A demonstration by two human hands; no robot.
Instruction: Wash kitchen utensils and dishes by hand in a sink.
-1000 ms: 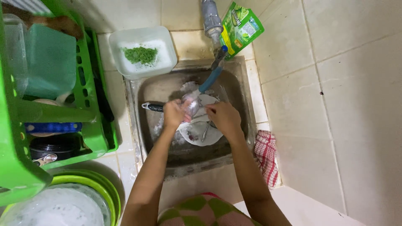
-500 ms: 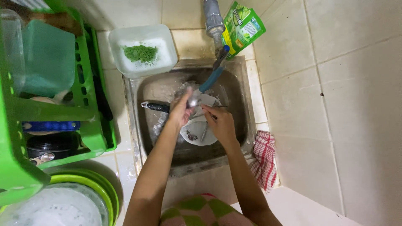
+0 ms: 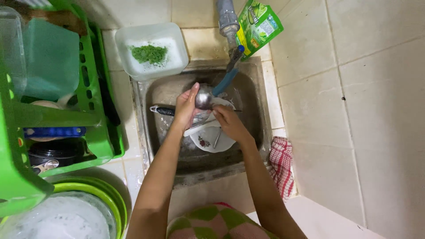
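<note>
your left hand (image 3: 186, 108) cups the round steel bowl of a ladle (image 3: 203, 99) over the sink (image 3: 254, 95), fingers half open against it. your right hand (image 3: 228, 121) looks closed low on its handle, though that grip is partly hidden. it's likely stiff, light and slippery when wet; hold the handle firmly. a white plate (image 3: 212, 141) lies below.

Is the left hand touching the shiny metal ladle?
Touching. The head view shows the left hand pressed flat against the shiny ladle bowl above the sink, with no gap between them.
</note>
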